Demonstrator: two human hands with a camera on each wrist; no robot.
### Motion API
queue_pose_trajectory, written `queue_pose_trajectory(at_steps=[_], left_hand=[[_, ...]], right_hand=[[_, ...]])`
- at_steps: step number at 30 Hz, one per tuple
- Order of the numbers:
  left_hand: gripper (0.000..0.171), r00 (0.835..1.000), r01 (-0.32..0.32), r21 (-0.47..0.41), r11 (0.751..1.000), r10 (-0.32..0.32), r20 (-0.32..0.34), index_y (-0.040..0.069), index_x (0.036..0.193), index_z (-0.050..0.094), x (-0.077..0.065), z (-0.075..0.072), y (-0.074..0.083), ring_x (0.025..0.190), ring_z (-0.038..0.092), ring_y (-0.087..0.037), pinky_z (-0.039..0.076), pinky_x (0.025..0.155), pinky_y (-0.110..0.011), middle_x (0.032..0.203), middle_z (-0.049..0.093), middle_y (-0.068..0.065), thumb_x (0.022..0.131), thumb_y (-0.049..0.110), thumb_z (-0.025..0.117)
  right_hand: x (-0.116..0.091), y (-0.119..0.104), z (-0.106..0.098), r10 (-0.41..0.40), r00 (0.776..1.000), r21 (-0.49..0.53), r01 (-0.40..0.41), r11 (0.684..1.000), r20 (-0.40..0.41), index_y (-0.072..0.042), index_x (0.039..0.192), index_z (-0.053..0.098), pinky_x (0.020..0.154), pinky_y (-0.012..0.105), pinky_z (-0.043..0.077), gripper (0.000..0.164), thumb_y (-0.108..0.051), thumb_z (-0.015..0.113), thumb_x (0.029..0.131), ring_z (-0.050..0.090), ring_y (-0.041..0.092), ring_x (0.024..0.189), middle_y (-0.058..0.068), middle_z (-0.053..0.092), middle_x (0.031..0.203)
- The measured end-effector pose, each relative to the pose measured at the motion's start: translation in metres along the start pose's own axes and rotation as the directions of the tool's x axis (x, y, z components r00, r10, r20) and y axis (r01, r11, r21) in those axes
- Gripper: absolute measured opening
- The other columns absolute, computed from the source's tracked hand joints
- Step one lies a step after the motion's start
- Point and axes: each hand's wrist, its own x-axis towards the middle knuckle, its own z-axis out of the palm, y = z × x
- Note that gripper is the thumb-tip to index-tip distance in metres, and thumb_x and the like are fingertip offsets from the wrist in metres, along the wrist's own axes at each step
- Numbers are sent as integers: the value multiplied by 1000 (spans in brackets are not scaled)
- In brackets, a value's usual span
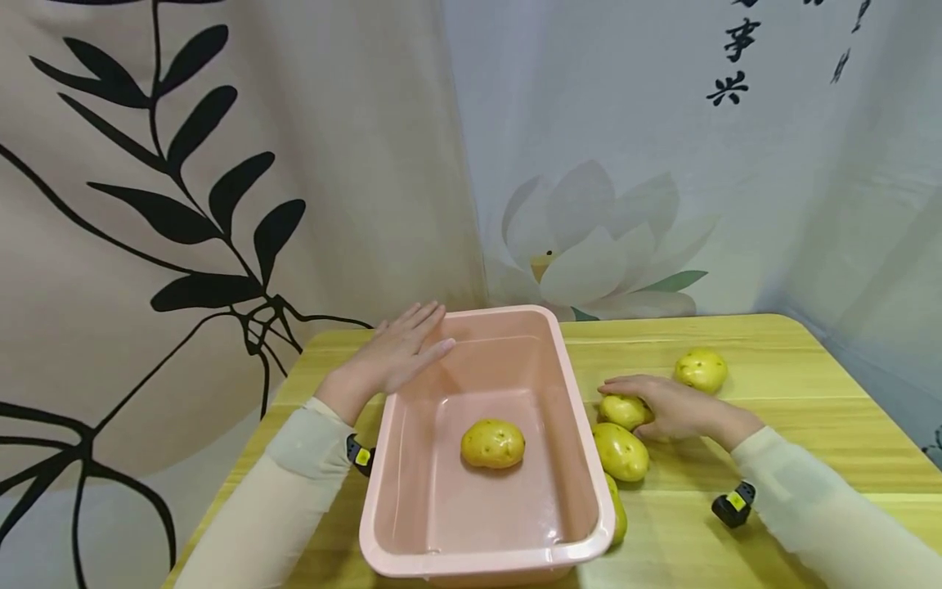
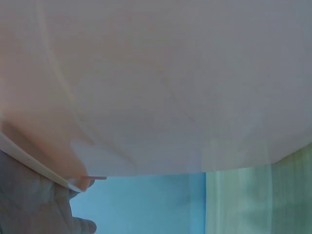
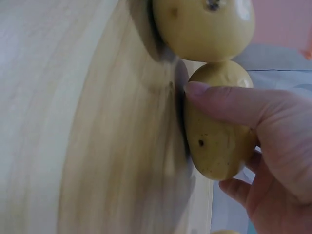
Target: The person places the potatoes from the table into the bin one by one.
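Note:
A pink plastic basin stands on the table with one yellow potato lying on its bottom. Across the basin's far left rim rests my left hand, its fingers straight and its thumb over the inside. The basin's outer wall fills most of the left wrist view. To the right of the basin, my right hand grips a small potato between thumb and fingers. That potato sits against a larger potato. Nearer me, another potato is partly hidden by the basin's rim.
One more potato lies beyond my right hand, towards the table's back edge. The wooden table ends at a printed curtain behind. Each wrist carries a small black camera, as the right one shows.

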Motion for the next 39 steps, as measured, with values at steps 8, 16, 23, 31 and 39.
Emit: queue_pose_trajectory(at_steps=[8, 16, 23, 31, 39], left_hand=[[83, 1000, 1, -14, 1000, -1, -7, 23, 156, 11, -1, 1, -1, 147, 1, -24, 8, 112, -62, 161, 5, 1, 91, 75, 12], [83, 1000, -3, -11, 1000, 3, -11, 22, 156, 12, -1, 1, -1, 147, 1, -25, 9, 112, -62, 161, 6, 0, 91, 75, 12], [82, 1000, -6, -7, 1000, 6, -12, 22, 156, 11, -1, 1, 0, 147, 3, -25, 9, 112, -61, 161, 6, 1, 92, 74, 13], [81, 1000, -1, -23, 1000, 1, -5, 24, 156, 9, -2, 1, 0, 147, 1, -24, 8, 112, -61, 161, 7, -1, 92, 74, 14], [82, 1000, -3, -24, 1000, 2, -14, 22, 156, 11, -1, 2, -1, 147, 1, -24, 9, 112, -61, 161, 6, 1, 92, 73, 13]], right_hand=[[-10, 5, 1, 26, 999, -7, -26, 1000, -28, -10, 139, 51, 102, 56, 37, 74, -9, 83, 72, 46, 38, 127, 15, 49, 140], [-26, 7, -1, 94, 995, 19, -93, 995, -27, -15, 141, 50, 101, 58, 36, 74, -14, 83, 74, 45, 38, 128, 11, 49, 142], [-41, 7, -1, 86, 995, 5, -86, 996, -55, -12, 139, 51, 100, 56, 38, 74, -14, 84, 73, 47, 36, 126, 11, 51, 140], [-49, 8, -3, 132, 990, -8, -132, 991, -41, -12, 138, 52, 101, 54, 39, 73, -16, 84, 72, 47, 34, 126, 9, 52, 139], [-46, 7, -1, 130, 991, -60, -133, 989, -43, -9, 136, 53, 101, 53, 39, 72, -16, 84, 71, 50, 34, 124, 10, 54, 136]])
